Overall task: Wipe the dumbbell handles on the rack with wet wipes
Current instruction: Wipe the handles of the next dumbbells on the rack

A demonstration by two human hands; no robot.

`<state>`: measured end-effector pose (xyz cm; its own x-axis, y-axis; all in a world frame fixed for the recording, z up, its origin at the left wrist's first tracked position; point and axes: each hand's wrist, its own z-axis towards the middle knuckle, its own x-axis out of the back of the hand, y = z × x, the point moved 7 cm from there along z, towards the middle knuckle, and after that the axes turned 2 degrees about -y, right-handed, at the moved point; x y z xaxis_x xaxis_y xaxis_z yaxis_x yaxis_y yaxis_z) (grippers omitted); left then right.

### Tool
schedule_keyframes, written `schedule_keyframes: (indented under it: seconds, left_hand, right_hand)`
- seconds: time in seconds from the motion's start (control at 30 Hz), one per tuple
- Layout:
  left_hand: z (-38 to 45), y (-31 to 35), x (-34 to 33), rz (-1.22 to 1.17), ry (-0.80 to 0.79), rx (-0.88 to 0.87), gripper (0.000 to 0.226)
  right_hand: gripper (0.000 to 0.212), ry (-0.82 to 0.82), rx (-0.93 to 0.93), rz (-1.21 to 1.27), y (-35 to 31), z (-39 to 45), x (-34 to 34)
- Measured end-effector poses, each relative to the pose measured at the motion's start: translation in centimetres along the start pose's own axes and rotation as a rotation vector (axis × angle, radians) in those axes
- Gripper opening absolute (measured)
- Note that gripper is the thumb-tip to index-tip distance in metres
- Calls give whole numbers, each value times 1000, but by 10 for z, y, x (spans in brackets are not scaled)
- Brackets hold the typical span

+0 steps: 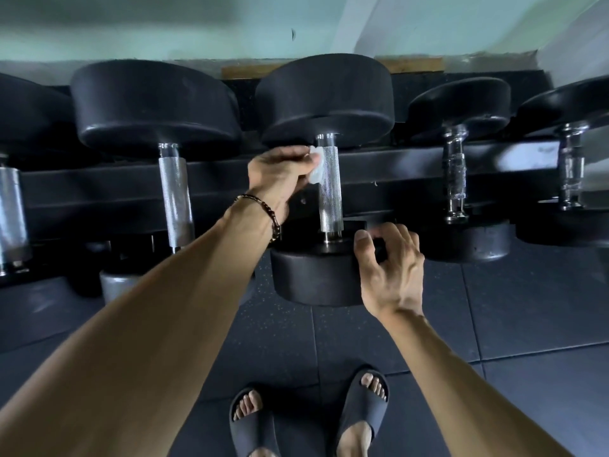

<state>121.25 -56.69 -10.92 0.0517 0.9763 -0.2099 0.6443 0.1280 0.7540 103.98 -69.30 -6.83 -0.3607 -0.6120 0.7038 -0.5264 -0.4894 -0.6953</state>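
Nearest, 2 feet in dark slides [306, 420] stand on rubber flooring. The right hand [389, 272], fingers curled, grips the near weight head [313, 275] of the middle dumbbell. Beyond, the left hand [280, 173] pinches a white wet wipe [315, 166] against that dumbbell's knurled handle [330, 186] on the rack [99, 189]. At least 4 other handles remain, cleaned or not unclear. No containers show.

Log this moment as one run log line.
step: wiping handle | left hand: pinches wet wipe against it | right hand: grips near dumbbell head
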Motion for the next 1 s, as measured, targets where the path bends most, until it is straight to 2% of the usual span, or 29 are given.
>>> schedule_keyframes:
  seconds: [0.2,0.3,0.37,0.43,0.5,0.57,0.7,0.8,0.87,0.93,0.97,1.0]
  left_hand:
    - [-25,-17,4,142,-1,-4,16]
    - [-5,9,-1,218,174,-144,16]
    - [2,12,-2,134,260,-133,17]
    - [-5,-5,0,147,212,-55,23]
    - [-22,-25,7,254,99,18,29]
    - [-29,-30,8,255,49,38,28]
    - [-1,2,-7,236,157,-78,29]
    - [6,3,-7,380,170,-116,22]
    - [-5,-20,4,433,100,-3,11]
    - [-18,-41,13,631,-29,105,13]
    - [-22,-46,12,712,-85,115,14]
    - [-22,-42,10,721,-65,95,15]
  right_hand:
    - [53,4,8,-13,0,0,1]
    - [51,11,7,10,-1,-1,1]
    - [50,12,7,15,-1,0,1]
    - [52,7,10,0,0,0,1]
    - [54,8,15,-18,0,0,1]
    - [55,8,13,-21,0,0,1]
    - [53,13,1,6,-2,-1,1]
    - [53,11,7,5,-1,-1,1]
    - [54,16,20,-14,-1,0,2]
    - [57,13,22,-34,0,0,1]
    - [59,10,20,-38,0,0,1]
    - [58,11,16,-36,0,0,1]
